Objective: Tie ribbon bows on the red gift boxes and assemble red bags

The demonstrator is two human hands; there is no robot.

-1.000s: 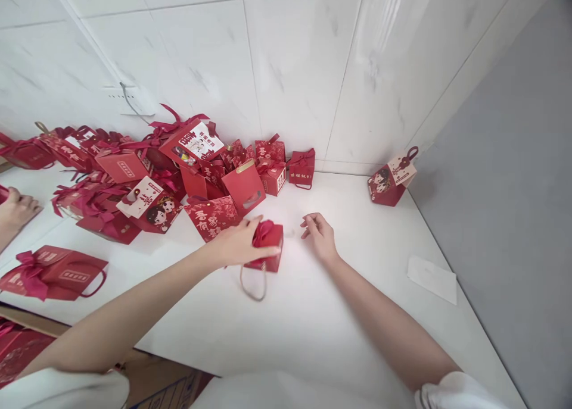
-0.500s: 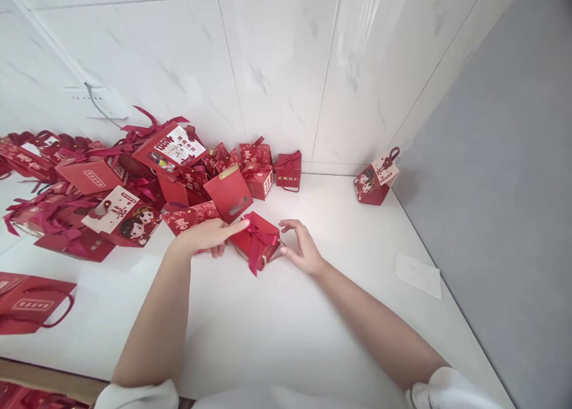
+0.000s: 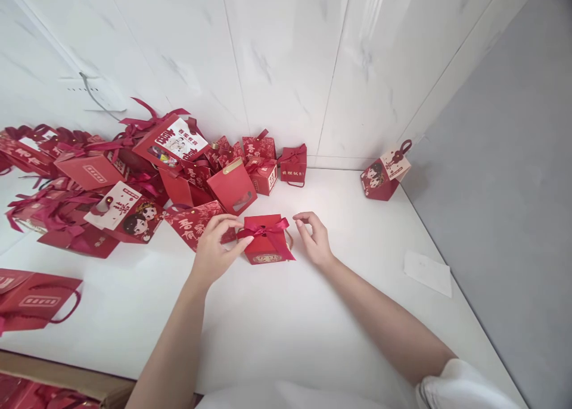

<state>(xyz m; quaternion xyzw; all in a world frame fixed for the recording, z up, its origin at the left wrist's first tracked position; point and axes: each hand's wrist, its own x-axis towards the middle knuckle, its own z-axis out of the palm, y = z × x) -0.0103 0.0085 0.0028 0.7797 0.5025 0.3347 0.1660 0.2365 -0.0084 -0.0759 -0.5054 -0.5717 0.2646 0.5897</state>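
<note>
A small red gift box [image 3: 268,248] with a dark pink ribbon bow on top stands on the white table between my hands. A gold emblem is on its near face, and a thin cord handle shows at its right side. My left hand [image 3: 217,251] is at the box's left edge, thumb and index finger apart, the thumb tip near the bow; whether it touches the box is unclear. To the right, my right hand [image 3: 316,241] is off the box, its fingers slightly curled and apart with nothing between them.
A heap of red gift boxes [image 3: 96,171] covers the table's left and back. A red box with a cream flap [image 3: 379,177] stands back right. White paper [image 3: 428,272] lies near the right edge. A cardboard carton [image 3: 67,376] of red boxes is at lower left.
The gift box has turned so its emblem faces me, and it stands more upright. My left hand has gone from pointing across the bow to the box's left edge; my right hand has come off the cord.
</note>
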